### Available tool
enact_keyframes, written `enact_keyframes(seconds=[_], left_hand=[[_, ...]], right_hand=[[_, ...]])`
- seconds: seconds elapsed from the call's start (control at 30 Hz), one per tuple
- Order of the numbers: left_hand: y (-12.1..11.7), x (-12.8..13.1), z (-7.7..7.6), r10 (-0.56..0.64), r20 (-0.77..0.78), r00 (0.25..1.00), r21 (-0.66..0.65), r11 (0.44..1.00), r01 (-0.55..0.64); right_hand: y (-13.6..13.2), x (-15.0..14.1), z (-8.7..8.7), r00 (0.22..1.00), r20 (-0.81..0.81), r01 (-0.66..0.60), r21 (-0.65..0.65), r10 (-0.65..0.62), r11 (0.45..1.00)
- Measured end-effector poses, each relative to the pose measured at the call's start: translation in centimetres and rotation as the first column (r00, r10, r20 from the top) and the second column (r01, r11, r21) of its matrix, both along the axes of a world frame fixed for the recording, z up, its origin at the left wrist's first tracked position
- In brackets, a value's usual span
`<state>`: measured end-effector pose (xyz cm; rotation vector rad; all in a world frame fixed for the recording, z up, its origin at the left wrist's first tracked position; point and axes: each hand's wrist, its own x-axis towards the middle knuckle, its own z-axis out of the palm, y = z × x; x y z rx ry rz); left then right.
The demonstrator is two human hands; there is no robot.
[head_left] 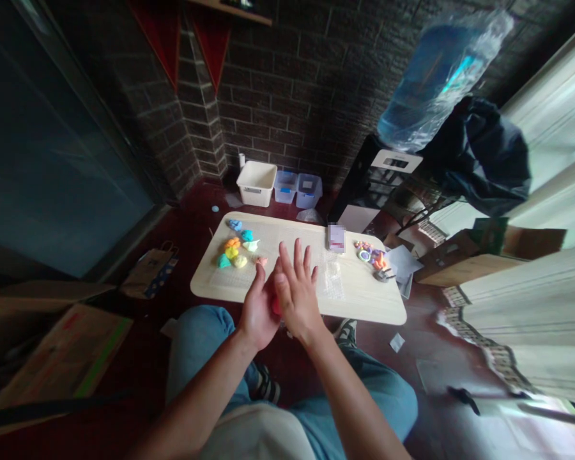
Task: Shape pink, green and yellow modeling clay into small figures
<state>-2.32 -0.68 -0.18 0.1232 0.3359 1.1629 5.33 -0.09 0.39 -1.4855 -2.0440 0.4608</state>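
My left hand (259, 312) and my right hand (299, 300) are pressed palm to palm above the near edge of a low, pale table (287, 295). Between the palms a small part of a red lump of modelling clay (276, 306) shows; the rest is hidden. The fingers of my right hand stretch forward over the left palm. My left thumb points up. Beyond my left hand lie several soft clay lumps: a blue one (234, 224), a teal one (246, 236), an orange one (232, 243), a green one (223, 260) and a pink one (261, 260).
On the table's right lie colourful clay pieces (378, 259), a grey piece (383, 275), a small box (336, 237) and clear plastic wrap (334, 284). Behind stand a white bin (257, 182), two clear tubs (308, 190) and a water dispenser (364, 185). Cardboard boxes flank both sides.
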Motion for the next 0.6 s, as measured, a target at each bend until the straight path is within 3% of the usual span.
enact_keyframes(seconds=[0.07, 0.13, 0.23, 0.3, 0.37, 0.43, 0.53, 0.6], left_hand=[[0.2, 0.2, -0.1, 0.163, -0.012, 0.986, 0.0, 0.987, -0.164], [0.4, 0.4, 0.0, 0.378, 0.011, 0.926, 0.064, 0.924, -0.378], [0.7, 0.0, 0.4, 0.151, 0.01, 0.988, 0.08, 0.985, -0.151], [1.0, -0.7, 0.4, 0.09, 0.021, 0.996, 0.087, 0.992, -0.091], [1.4, -1.1, 0.0, 0.177, 0.024, 0.984, 0.1, 0.979, -0.179], [1.6, -1.1, -0.6, 0.248, 0.015, 0.969, 0.105, 0.963, -0.248], [1.6, -0.5, -1.0, 0.431, 0.045, 0.901, 0.164, 0.887, -0.432], [1.7, -0.5, -0.7, 0.268, 0.004, 0.963, 0.158, 0.951, -0.265]], right_hand=[[-0.4, -0.8, 0.1, 0.998, 0.017, -0.059, 0.002, 0.059, 0.998], [-0.2, -1.6, 0.5, 0.998, 0.019, -0.054, 0.043, 0.054, 0.998], [1.1, -2.1, 1.3, 0.996, -0.081, 0.026, 0.031, -0.023, 0.999], [1.7, -2.3, 1.6, 0.992, -0.124, 0.026, -0.007, -0.027, 1.0], [1.4, -2.6, 1.5, 0.991, -0.123, -0.06, 0.001, 0.06, 0.998], [0.6, -3.1, 1.2, 0.984, -0.069, -0.159, 0.096, 0.166, 0.983], [0.5, -3.2, 1.0, 0.991, -0.006, -0.129, 0.166, 0.132, 0.978], [1.1, -2.6, 0.9, 0.996, -0.002, -0.091, 0.16, 0.093, 0.983]])
